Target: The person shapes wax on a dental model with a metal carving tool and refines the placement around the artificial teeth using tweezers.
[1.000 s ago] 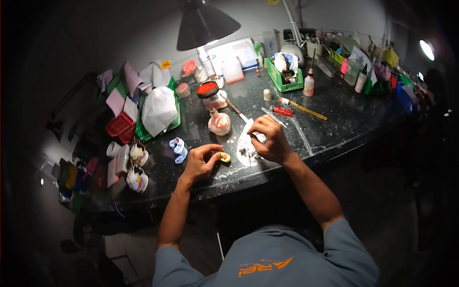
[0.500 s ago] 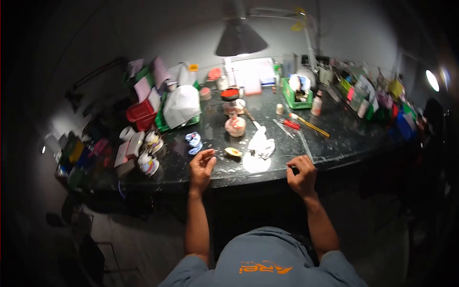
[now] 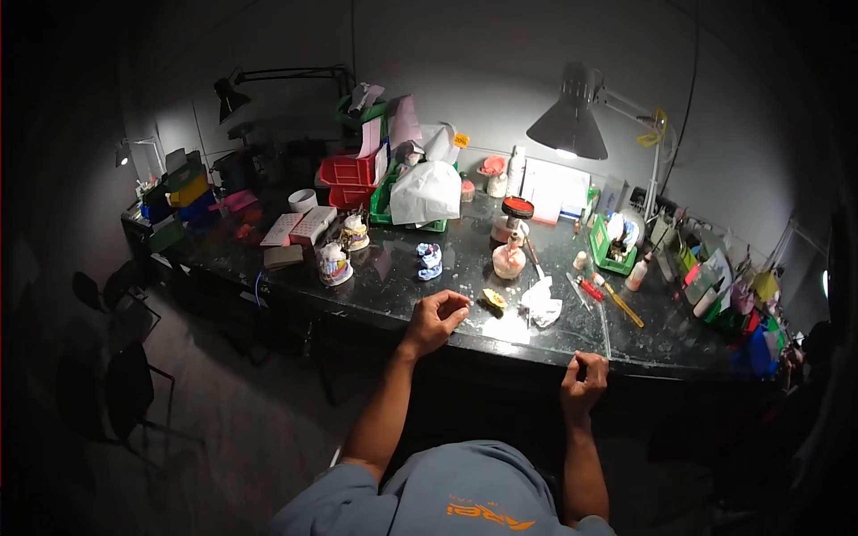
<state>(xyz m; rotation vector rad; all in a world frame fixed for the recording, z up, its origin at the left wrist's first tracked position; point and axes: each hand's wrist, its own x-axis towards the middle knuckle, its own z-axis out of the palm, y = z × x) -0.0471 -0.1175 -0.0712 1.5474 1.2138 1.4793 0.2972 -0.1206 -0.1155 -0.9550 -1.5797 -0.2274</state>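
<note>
The yellow piece [image 3: 492, 300] was seen on the bench [image 3: 384, 290] near the loosely parted left hand [image 3: 435, 322], by whose sweep it risked being knocked; the right hand's [image 3: 585, 379] grip could not be told.

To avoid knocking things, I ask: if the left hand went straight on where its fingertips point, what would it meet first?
The left hand would probably meet the small yellow piece first; the hand's height is unclear, so it might pass above.

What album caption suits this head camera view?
Lamp glowing over a dark bench, with left hand and right hand near a yellow piece and crumpled white tissue.
</note>
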